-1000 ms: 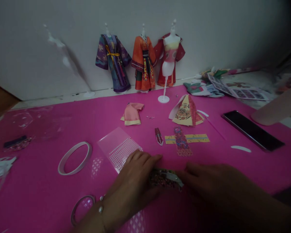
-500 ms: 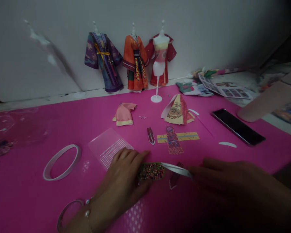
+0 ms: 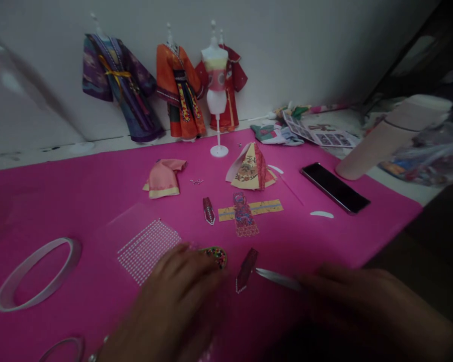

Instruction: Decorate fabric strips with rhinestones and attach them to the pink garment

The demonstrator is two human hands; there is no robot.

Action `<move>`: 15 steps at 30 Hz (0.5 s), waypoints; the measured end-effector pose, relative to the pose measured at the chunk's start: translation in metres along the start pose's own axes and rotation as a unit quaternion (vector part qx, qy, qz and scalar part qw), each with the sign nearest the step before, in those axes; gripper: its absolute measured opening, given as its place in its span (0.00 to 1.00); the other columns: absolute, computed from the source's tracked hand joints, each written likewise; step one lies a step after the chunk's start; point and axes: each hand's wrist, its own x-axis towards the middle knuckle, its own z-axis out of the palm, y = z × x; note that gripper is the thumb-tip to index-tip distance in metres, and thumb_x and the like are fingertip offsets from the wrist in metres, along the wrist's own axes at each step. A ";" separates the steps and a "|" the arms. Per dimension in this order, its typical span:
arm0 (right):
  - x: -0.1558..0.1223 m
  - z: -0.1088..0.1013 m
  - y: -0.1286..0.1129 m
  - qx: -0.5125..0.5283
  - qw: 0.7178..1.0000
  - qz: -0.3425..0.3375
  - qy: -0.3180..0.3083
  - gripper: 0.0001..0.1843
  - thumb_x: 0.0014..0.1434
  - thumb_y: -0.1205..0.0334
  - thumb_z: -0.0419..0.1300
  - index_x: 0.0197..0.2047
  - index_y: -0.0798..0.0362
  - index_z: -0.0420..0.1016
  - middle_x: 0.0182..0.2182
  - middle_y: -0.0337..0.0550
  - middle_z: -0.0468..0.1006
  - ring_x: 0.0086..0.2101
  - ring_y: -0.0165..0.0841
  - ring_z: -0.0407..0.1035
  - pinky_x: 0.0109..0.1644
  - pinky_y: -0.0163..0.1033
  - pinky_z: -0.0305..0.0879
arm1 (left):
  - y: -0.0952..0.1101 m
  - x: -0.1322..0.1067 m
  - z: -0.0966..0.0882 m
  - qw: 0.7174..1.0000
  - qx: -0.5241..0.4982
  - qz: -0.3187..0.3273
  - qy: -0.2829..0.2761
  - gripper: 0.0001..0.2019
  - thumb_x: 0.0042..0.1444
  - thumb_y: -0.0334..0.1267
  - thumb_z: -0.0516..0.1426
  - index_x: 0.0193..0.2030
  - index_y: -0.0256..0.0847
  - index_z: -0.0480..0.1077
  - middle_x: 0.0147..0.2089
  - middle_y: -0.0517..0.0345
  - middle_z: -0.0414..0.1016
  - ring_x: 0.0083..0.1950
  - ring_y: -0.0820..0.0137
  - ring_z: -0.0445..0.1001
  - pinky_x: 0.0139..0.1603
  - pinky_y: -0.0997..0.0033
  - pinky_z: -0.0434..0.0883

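Note:
My left hand (image 3: pixel 177 296), smeared by motion, is curled around one end of a small oval piece (image 3: pixel 216 255) speckled with many colours like beads. Its thumb side is hard to make out. My right hand (image 3: pixel 347 291), in shadow, is closed on silver tweezers (image 3: pixel 277 278) whose tips point left. Just left of those tips lies a dark red pointed strip (image 3: pixel 246 269) with pale beads along its lower end. Under my left hand's upper edge, a clear sheet with rows of pearl dots (image 3: pixel 149 250) lies on the pink mat (image 3: pixel 109 196).
Another red strip (image 3: pixel 208 210), crossed fabric bands (image 3: pixel 245 214), a pink doll top (image 3: pixel 165 177) and a folded skirt (image 3: pixel 251 168) lie ahead. Doll robes (image 3: pixel 181 90) stand along the wall. A phone (image 3: pixel 335 187) and bottle (image 3: pixel 381 141) are right, a tape roll (image 3: pixel 38 274) left.
The view has turned right. My left hand and the oval piece have moved left, away from the tweezers. The tips no longer meet the piece, and the red strip beneath is uncovered.

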 end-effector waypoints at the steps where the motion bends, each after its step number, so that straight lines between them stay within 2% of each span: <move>1: 0.001 0.000 -0.002 0.000 1.000 -0.005 0.004 0.12 0.67 0.65 0.53 0.50 0.43 0.72 0.39 0.38 0.80 0.30 0.30 0.77 0.28 0.32 0.70 | 0.003 0.001 0.002 0.999 -0.013 0.036 -0.016 0.21 0.61 0.31 0.54 0.61 0.52 0.63 0.55 0.58 0.76 0.58 0.59 0.69 0.63 0.51 0.63; 4: 0.007 -0.002 -0.006 -0.017 0.998 -0.042 0.042 0.12 0.63 0.68 0.54 0.47 0.45 0.74 0.37 0.37 0.82 0.26 0.29 0.76 0.26 0.32 0.68 | 0.010 0.002 0.012 0.992 -0.014 0.103 -0.068 0.17 0.64 0.34 0.54 0.59 0.48 0.67 0.57 0.58 0.77 0.57 0.59 0.72 0.62 0.55 0.66; 8: 0.012 -0.006 -0.009 -0.053 0.993 -0.069 0.079 0.16 0.61 0.71 0.53 0.49 0.47 0.74 0.36 0.38 0.82 0.24 0.28 0.75 0.25 0.31 0.66 | 0.009 0.000 0.023 0.985 0.029 0.123 -0.115 0.18 0.66 0.31 0.53 0.61 0.46 0.66 0.64 0.59 0.72 0.60 0.60 0.70 0.65 0.54 0.63; 11: 0.012 -0.005 -0.010 -0.065 0.993 -0.058 0.074 0.18 0.60 0.71 0.52 0.50 0.48 0.75 0.35 0.38 0.82 0.24 0.28 0.74 0.24 0.31 0.66 | 0.009 0.000 0.024 0.985 0.027 0.115 -0.123 0.16 0.66 0.33 0.53 0.59 0.47 0.68 0.62 0.60 0.74 0.57 0.60 0.72 0.63 0.54 0.65; 15: 0.012 -0.002 -0.010 -0.066 0.994 -0.055 0.069 0.18 0.61 0.70 0.52 0.50 0.46 0.75 0.36 0.40 0.82 0.25 0.30 0.75 0.25 0.32 0.67 | 0.012 0.006 0.015 0.989 -0.017 0.101 -0.104 0.16 0.63 0.35 0.55 0.57 0.48 0.69 0.54 0.57 0.80 0.54 0.59 0.75 0.62 0.54 0.66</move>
